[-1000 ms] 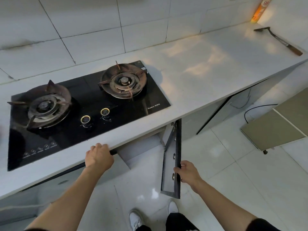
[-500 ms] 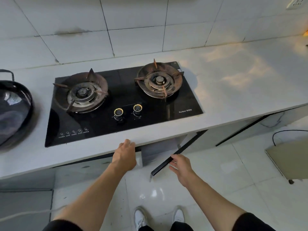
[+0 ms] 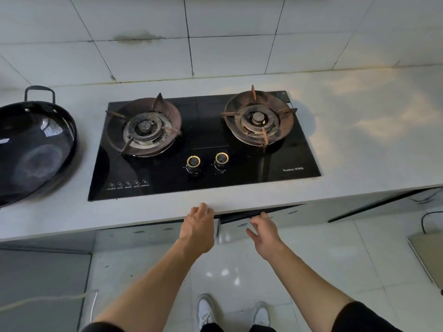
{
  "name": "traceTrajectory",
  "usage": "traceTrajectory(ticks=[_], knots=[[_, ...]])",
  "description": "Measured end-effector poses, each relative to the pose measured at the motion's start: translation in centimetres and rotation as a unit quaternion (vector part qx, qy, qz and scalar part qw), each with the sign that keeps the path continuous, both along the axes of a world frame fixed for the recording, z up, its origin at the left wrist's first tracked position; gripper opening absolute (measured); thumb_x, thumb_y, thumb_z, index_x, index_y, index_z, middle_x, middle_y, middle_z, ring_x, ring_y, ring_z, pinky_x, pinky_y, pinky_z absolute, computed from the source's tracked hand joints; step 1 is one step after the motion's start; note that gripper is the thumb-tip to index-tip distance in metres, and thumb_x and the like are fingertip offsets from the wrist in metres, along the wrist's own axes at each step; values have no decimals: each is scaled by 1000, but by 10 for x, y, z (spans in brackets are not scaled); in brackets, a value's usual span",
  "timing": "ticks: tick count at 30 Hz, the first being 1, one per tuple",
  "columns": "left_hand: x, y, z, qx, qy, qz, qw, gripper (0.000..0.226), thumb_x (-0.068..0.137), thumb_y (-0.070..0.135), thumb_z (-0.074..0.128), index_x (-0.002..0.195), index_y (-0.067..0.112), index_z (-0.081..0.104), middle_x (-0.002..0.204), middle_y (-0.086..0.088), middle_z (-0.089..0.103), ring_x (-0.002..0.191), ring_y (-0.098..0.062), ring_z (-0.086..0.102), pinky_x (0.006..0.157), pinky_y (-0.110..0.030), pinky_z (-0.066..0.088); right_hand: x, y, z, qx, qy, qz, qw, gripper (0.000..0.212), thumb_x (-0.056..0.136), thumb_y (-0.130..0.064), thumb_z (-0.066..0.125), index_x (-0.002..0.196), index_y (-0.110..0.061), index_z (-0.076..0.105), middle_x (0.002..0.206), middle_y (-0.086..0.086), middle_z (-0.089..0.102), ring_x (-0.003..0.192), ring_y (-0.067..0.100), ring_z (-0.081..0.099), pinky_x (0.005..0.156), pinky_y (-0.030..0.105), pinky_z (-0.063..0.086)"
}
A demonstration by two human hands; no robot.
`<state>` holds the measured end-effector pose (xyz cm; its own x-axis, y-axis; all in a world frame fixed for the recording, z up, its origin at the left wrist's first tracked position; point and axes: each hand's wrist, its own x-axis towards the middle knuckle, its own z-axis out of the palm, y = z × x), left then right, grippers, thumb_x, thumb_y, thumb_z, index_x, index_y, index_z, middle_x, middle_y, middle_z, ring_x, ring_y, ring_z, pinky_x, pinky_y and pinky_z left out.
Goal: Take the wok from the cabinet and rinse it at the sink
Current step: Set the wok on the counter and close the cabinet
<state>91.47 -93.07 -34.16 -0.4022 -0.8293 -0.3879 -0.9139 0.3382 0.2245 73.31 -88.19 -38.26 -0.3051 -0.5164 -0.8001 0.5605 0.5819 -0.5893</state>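
A black wok (image 3: pixel 36 149) with a loop handle sits upright on the white counter (image 3: pixel 359 140), left of the hob and partly cut off by the frame's left edge. My left hand (image 3: pixel 197 226) rests against the counter's front edge below the hob, fingers loosely curled and holding nothing. My right hand (image 3: pixel 263 233) is beside it with fingers spread, touching the dark cabinet door (image 3: pixel 239 218), which stands almost shut under the counter. The cabinet's inside and the sink are out of sight.
A black glass two-burner hob (image 3: pixel 206 130) with rusty pan supports fills the counter's middle. Farther right another cabinet door (image 3: pixel 371 203) hangs ajar. A cable (image 3: pixel 429 218) and a grey board (image 3: pixel 429 257) lie on the glossy tiled floor at right. My white shoes stand below.
The cabinet door has swung from wide open to almost shut under my right hand. The view has panned left, bringing the wok on the counter into sight.
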Motion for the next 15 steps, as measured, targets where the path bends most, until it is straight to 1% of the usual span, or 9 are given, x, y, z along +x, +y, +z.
traceTrajectory(ticks=[2, 4, 6, 8, 9, 10, 12, 14, 15], knots=[[1, 0, 0, 1, 2, 0, 1000, 51, 75, -3, 53, 123, 12, 45, 128, -3, 38, 109, -23, 42, 89, -30, 48, 1, -4, -1, -12, 1, 3, 1000, 59, 90, 4, 48, 143, -19, 37, 121, 3, 52, 102, 12, 53, 100, 36, 46], [1, 0, 0, 1, 1, -1, 1000, 54, 75, -3, 54, 126, 12, 44, 130, -4, 37, 111, -23, 41, 91, -30, 47, 2, -9, -1, -20, 4, 10, 1000, 44, 88, 4, 48, 127, -17, 51, 114, 3, 55, 102, 15, 54, 96, 35, 48], [1, 0, 0, 2, 1, -2, 1000, 56, 74, -3, 55, 126, 12, 44, 131, -4, 37, 112, -23, 41, 92, -30, 47, 3, -9, -3, -28, 3, 12, 1000, 38, 87, 4, 48, 115, -19, 57, 112, 5, 54, 105, 20, 54, 96, 37, 49], [0, 0, 0, 4, 0, -1, 1000, 57, 73, -3, 56, 126, 12, 44, 132, -4, 36, 112, -23, 41, 92, -30, 47, 3, -8, -4, -33, 9, 18, 999, 37, 87, 4, 46, 107, -25, 58, 112, 4, 53, 105, 19, 54, 100, 39, 48], [0, 0, 0, 6, 0, 0, 1000, 57, 73, -3, 56, 126, 12, 44, 131, -4, 36, 112, -23, 41, 91, -30, 47, 2, -7, -6, -37, 8, 17, 999, 39, 87, 4, 45, 108, -26, 58, 115, 3, 53, 105, 18, 53, 101, 40, 47], [0, 0, 0, 9, -1, 0, 1000, 56, 72, -4, 56, 125, 12, 45, 131, -4, 36, 111, -23, 41, 91, -30, 48, 2, -7, -7, -41, 6, 14, 999, 42, 87, 4, 46, 114, -25, 58, 120, 3, 53, 108, 16, 53, 100, 40, 48], [1, 0, 1, 17, -4, 2, 1000, 57, 72, -4, 57, 124, 12, 45, 131, -3, 35, 110, -23, 40, 88, -30, 48, 0, -7, -10, -46, -5, 8, 999, 56, 85, 4, 48, 133, -24, 50, 129, 1, 52, 113, 16, 53, 96, 38, 50], [1, -1, 1, 20, -9, 0, 1000, 55, 72, -4, 56, 124, 13, 45, 130, -3, 35, 109, -22, 40, 86, -29, 49, -1, -6, -11, -44, -14, 10, 999, 64, 83, 2, 50, 141, -24, 43, 126, -1, 53, 109, 13, 54, 90, 36, 53], [0, -1, 2, 20, -12, -2, 1000, 54, 73, -3, 55, 124, 12, 45, 130, -3, 36, 109, -22, 41, 87, -30, 49, -2, -5, -10, -42, -20, 11, 999, 61, 83, 1, 52, 138, -23, 45, 118, 1, 54, 104, 13, 54, 87, 36, 54]])
